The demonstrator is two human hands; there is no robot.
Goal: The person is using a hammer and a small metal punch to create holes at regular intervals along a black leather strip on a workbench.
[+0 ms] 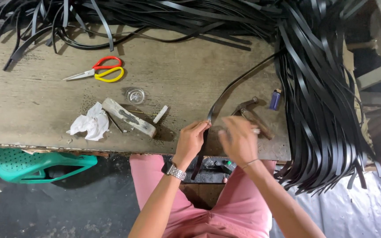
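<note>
Pinching 1 black strap [225, 90] near its end, the left hand [191, 140] works at the front edge of a worn wooden desk [31, 101], seen from the head camera looking straight down. The left grip is pressed together on the strap, thumb and fingertips closed around it just above the desk edge. From there the strap runs up and to the right across the desk toward a thick bundle of black straps [323, 110] that hangs over the right end, while its short free end drops below the edge between the person's knees. The right hand [239, 140] is just beside the left, blurred; whether its grip is spread or closed on anything cannot be told. A metal watch sits on the left wrist and a thin bracelet on the right.

Just behind the right hand lies a hammer [253, 115] with a wooden handle, and near it a small blue lighter [275, 99]. Left of the hands are a wooden block [128, 117], a short white stick [160, 114], crumpled white paper [89, 123] and a small clear round dish [135, 95]. Scissors [98, 72] with 1 red and 1 yellow handle lie farther back. More black straps [124, 17] are heaped along the far edge. A green plastic stool [36, 165] lies on the floor at lower left.
</note>
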